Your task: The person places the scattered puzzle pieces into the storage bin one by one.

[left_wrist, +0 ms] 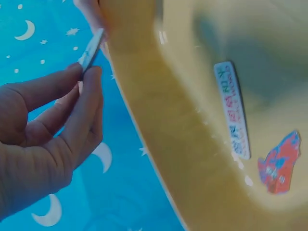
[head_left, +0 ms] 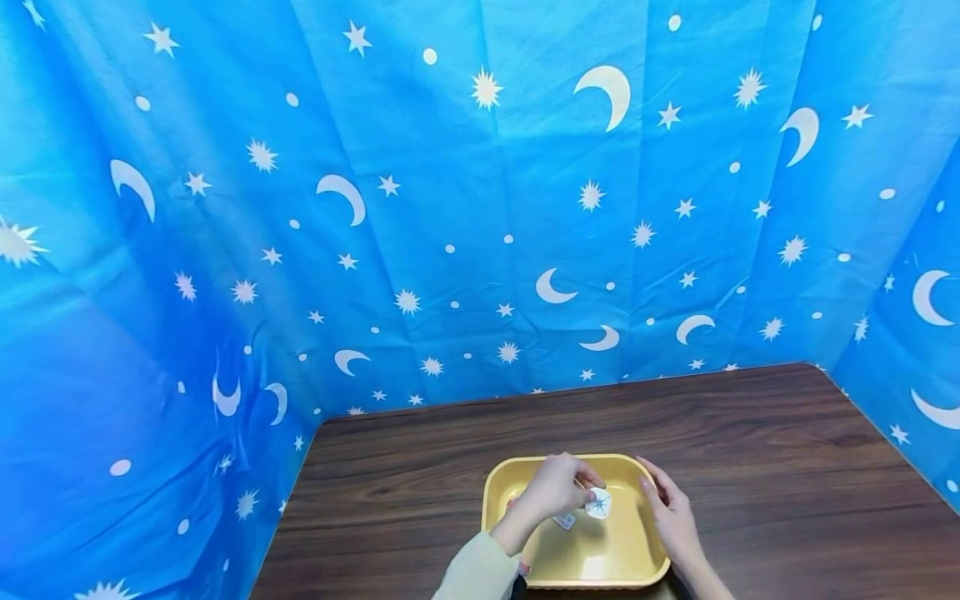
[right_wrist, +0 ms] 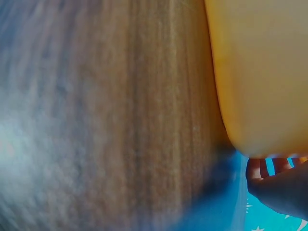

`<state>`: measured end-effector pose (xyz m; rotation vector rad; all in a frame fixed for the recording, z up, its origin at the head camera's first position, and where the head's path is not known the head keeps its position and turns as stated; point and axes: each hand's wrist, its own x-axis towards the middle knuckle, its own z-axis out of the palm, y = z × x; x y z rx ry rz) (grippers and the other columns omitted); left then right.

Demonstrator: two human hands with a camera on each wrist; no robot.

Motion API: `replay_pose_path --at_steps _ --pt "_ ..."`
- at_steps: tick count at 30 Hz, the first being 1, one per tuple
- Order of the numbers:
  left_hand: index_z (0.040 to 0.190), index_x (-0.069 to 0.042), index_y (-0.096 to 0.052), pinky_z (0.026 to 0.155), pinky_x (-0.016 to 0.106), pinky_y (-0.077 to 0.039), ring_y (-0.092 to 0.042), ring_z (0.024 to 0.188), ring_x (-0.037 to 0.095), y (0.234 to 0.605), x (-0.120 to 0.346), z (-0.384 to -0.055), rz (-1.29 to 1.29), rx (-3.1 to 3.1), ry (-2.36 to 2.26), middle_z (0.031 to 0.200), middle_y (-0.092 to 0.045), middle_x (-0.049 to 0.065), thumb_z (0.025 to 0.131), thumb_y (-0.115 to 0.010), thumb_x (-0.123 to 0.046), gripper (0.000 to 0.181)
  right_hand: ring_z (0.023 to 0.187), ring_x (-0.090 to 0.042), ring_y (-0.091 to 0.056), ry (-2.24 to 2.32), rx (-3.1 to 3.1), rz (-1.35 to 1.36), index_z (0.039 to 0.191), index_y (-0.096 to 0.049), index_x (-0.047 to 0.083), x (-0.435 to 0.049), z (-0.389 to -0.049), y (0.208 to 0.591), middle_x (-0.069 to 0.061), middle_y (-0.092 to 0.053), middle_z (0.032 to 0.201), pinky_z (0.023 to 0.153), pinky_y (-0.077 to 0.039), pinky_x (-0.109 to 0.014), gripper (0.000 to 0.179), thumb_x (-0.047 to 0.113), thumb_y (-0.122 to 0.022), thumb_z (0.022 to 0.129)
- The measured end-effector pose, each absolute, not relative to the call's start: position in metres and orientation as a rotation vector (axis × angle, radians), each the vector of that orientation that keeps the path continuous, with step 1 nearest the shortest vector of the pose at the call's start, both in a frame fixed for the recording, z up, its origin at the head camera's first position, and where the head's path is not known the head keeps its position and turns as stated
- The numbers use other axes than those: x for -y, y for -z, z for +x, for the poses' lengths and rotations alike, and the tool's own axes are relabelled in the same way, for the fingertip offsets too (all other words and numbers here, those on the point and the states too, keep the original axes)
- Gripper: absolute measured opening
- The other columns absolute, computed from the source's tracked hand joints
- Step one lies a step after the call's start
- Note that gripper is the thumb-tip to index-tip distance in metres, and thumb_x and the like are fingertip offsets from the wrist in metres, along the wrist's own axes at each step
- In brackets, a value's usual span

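Item 1, nearest you: cream sleeve [head_left: 476, 571], covering your L forearm, which is crossing the near L part of the tray
Item 2: tray [head_left: 585, 554], yellow, rounded corners, sitting in front of you w/ loose pcs lying inside
Item 3: red/blue pc [left_wrist: 280, 166], thin, irregular outline, lying on the tray floor nr a corner
Item 4: strip [left_wrist: 232, 110], white, narrow, w/ green, red & blue lettering, lying nr the red/blue pc, not touching it
Item 5: L hand [head_left: 557, 485], which you're holding over the tray; thumb & fingertips are pinching the disc at its edge
Item 6: disc [head_left: 598, 503], white w/ blue star-like print, facing up towards you, hanging above the tray floor in your L fingertips
Item 7: R hand [head_left: 672, 515], which is grasping the tray by its R rim, thumb inside, fingers outside
Item 8: table [head_left: 570, 425], dark wood grain, supporting the tray & extending beyond it
Item 9, farthest: backdrop [head_left: 450, 200], blue cloth w/ white moons, stars & dots, hanging behind & at both sides
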<state>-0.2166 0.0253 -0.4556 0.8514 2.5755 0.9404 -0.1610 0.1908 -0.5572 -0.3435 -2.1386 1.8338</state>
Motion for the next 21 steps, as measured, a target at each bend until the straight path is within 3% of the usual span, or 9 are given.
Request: replay_pose_path --at_steps 4,9,17,21 --pt "0.083 0.000 -0.070 0.054 0.022 -0.051 -0.055 0.056 0.006 0.463 -0.034 -0.223 0.609 -2.359 -1.180 0.067 -0.062 0.003 0.076 -0.066 0.009 0.012 0.090 -0.003 -0.057 -1.838 2.111 -0.316 0.128 -0.051 0.000 -0.191 -0.161 0.559 -0.021 -0.060 0.116 0.072 -0.045 -0.016 0.036 0.017 -0.048 0.096" --pt "0.083 0.004 -0.068 0.059 0.031 -0.054 -0.054 0.058 0.009 0.473 -0.042 -0.231 0.428 -2.250 -1.294 0.065 -0.057 0.002 0.077 -0.065 0.012 0.011 0.089 -0.004 -0.057 -1.868 2.095 -0.319 0.129 -0.051 -0.001 -0.191 -0.161 0.559 -0.022 -0.060 0.116 0.072 -0.047 -0.019 0.037 0.017 -0.048 0.096" --pt "0.078 0.003 -0.067 0.057 0.030 -0.054 -0.059 0.056 0.013 0.488 -0.050 -0.234 0.438 -2.318 -1.189 0.067 -0.060 0.008 0.074 -0.063 0.014 0.012 0.090 -0.004 -0.057 -1.867 2.091 -0.327 0.128 -0.052 -0.001 -0.191 -0.161 0.558 -0.022 -0.059 0.116 0.072 -0.046 -0.019 0.036 0.017 -0.048 0.097" --pt "0.073 0.001 -0.067 0.052 0.025 -0.052 -0.057 0.052 0.013 0.493 -0.054 -0.233 0.483 -2.414 -1.068 0.062 -0.059 0.003 0.070 -0.063 0.014 0.014 0.091 -0.005 -0.056 -1.857 2.113 -0.345 0.129 -0.051 0.001 -0.191 -0.161 0.557 -0.021 -0.058 0.118 0.073 -0.045 -0.017 0.036 0.017 -0.048 0.097"
